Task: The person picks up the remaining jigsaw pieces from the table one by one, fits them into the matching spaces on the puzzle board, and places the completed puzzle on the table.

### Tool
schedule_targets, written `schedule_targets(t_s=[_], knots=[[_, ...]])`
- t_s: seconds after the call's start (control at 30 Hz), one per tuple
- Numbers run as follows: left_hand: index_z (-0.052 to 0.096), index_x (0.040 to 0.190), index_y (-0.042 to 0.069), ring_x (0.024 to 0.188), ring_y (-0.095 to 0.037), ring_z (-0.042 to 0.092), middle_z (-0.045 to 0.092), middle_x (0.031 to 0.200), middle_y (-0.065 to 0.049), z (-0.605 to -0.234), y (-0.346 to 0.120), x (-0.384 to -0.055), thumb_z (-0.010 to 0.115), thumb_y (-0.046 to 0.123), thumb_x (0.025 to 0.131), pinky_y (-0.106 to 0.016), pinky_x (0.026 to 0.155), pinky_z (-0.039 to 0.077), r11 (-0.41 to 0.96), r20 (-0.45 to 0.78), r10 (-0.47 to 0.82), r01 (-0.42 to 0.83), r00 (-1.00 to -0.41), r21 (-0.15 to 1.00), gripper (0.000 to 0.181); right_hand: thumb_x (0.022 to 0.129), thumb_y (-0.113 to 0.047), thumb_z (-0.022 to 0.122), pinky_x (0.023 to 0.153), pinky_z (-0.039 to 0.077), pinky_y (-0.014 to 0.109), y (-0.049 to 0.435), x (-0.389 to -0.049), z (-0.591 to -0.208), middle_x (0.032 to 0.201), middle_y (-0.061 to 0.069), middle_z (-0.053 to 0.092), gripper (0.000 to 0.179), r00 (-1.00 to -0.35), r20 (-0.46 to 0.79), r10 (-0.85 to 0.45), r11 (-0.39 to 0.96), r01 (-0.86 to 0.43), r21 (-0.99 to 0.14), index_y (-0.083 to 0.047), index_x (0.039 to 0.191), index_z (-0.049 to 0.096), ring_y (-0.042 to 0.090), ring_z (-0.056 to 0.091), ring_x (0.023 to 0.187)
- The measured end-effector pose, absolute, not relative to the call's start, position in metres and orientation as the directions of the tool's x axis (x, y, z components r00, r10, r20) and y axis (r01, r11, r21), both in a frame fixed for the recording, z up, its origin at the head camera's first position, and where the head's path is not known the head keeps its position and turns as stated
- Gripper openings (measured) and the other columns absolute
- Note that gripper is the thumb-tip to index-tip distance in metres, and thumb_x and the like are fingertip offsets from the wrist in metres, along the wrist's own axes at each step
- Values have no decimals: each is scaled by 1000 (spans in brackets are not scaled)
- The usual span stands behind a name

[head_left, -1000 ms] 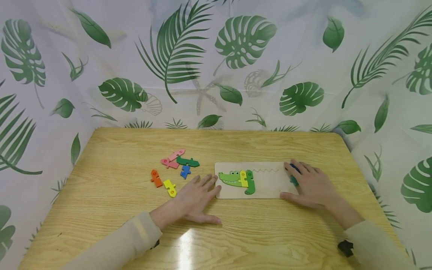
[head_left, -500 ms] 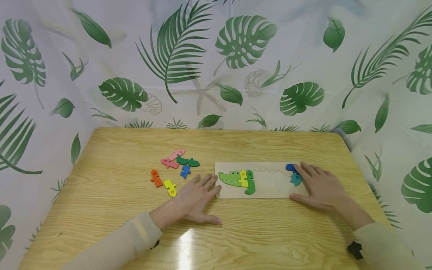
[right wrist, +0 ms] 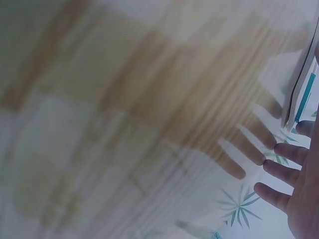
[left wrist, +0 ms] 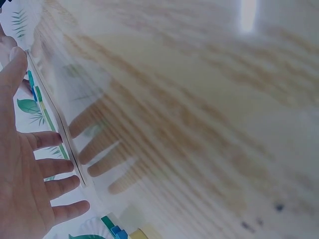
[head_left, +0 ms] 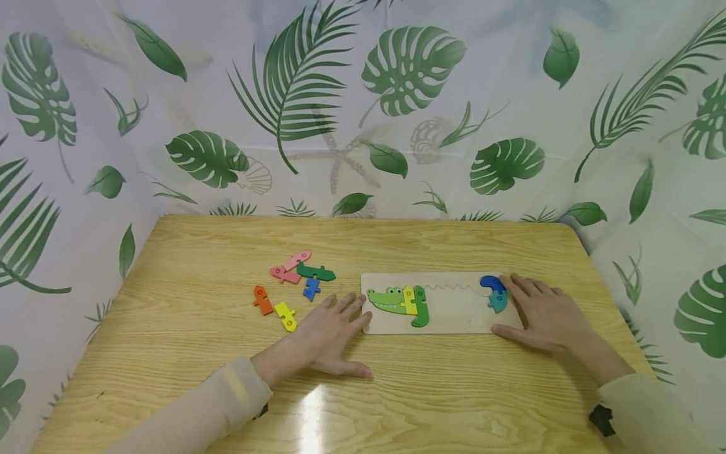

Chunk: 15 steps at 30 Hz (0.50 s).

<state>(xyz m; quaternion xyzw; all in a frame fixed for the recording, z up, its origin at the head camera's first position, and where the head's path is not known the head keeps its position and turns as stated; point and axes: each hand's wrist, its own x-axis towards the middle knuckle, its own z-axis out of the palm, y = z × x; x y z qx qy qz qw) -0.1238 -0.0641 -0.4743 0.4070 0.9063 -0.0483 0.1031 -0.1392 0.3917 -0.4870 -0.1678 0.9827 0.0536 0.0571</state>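
**Puzzle board (head_left: 456, 318) between your two hands; loose pieces (head_left: 323, 273) off to the left, nearer your left hand (head_left: 334, 337)**

Left to right:

- Orange piece (head_left: 263, 300): outermost, tip pointing away from you.
- Rose-pink piece (head_left: 286, 275): farther back, tip to the left.
- Yellow piece (head_left: 286, 316): nearest you of the loose lot, tip towards you, just beside your left hand.
- Light-pink piece (head_left: 297, 260): slanting, tip to the far right.
- Blue piece (head_left: 311, 289): small, just in front of the dark-green one.
- Dark-green piece: long axis nearly sideways, tip to the right.
- Left hand: fingers spread, grasping nothing, tips at the board's left end. The loose pieces lie to its left and beyond it; your right hand (head_left: 541, 315) is well apart from them.
- Board: long axis across your front. On its left, a crocodile head (head_left: 387, 301), a yellow neck piece (head_left: 408, 300) and a green leg piece (head_left: 421, 309); then a zigzag line (head_left: 448, 287); on its right, a dark-blue tail piece (head_left: 492, 283) above a teal piece (head_left: 498, 302).
- Right hand: fingers extended, grasping nothing, at the board's right end; whether the fingertips press it is hard to tell.

Surface: wood-grain table (head_left: 198, 359). Room: leaf-print sheet (head_left: 204, 75) behind and at both sides.
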Motion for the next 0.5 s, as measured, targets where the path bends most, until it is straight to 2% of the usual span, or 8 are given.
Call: schedule_targets(t_s=[0.5], knots=[[35,166,17,163,-35,29,25,176,-15,-475,-64,-124,39,92,89,-56,128,35,668,-233,726,744,-647,17,108,89,-84,54,107,45,72,395,-139,-483,165,25,41,110,-939,-130,-318,942,-329,70,-9,166,32,52,48,143]])
